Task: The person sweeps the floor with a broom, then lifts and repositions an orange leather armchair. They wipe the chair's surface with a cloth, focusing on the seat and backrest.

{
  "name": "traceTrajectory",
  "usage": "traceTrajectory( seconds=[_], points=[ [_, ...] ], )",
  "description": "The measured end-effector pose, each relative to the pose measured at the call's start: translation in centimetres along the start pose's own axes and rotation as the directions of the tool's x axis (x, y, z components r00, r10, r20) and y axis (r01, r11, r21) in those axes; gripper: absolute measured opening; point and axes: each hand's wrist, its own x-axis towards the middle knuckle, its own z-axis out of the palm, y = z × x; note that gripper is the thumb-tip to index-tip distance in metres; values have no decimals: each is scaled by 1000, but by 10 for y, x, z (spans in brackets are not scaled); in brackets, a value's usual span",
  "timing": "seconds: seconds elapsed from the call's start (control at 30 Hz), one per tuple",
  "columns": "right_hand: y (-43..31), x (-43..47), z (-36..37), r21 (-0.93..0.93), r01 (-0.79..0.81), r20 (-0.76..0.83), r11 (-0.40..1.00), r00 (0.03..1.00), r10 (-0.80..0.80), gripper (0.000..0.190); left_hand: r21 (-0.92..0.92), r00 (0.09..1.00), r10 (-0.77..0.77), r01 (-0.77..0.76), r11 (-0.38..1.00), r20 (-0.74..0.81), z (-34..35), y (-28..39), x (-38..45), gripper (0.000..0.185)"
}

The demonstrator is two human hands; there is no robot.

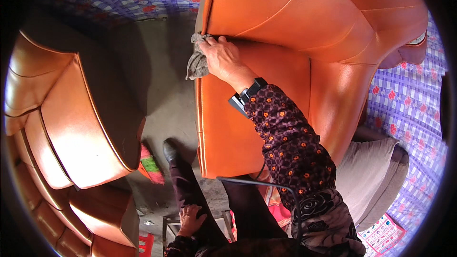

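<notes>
My right hand presses a crumpled grey cloth against the left edge of an orange leather sofa, where the seat meets the backrest. Part of the cloth hangs down past the edge. The right arm reaches forward across the seat, with a black-strapped device at its wrist. Down at the bottom, my left hand rests on my left thigh, its fingers spread a little and holding nothing.
Another orange leather sofa stands on the left across the grey floor. A small metal-framed stool and a red plastic item are low in view. Grey cushions lie at right beside a checked, flowered wall covering.
</notes>
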Motion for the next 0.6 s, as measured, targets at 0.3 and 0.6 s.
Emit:
traceTrajectory(
  seconds=[0.3, 0.6],
  points=[
    [53, -81, -45, -151, -393, 192, 907, 889, 417, 29, -18, 996, 40, -41, 999, -74, 2, -12, -4, 46],
    [63, -281, -154, -7, -452, -213, 892, 872, 440, 67, -108, 975, 145, -164, 981, -169, -99, -5, -37, 44]
  ],
)
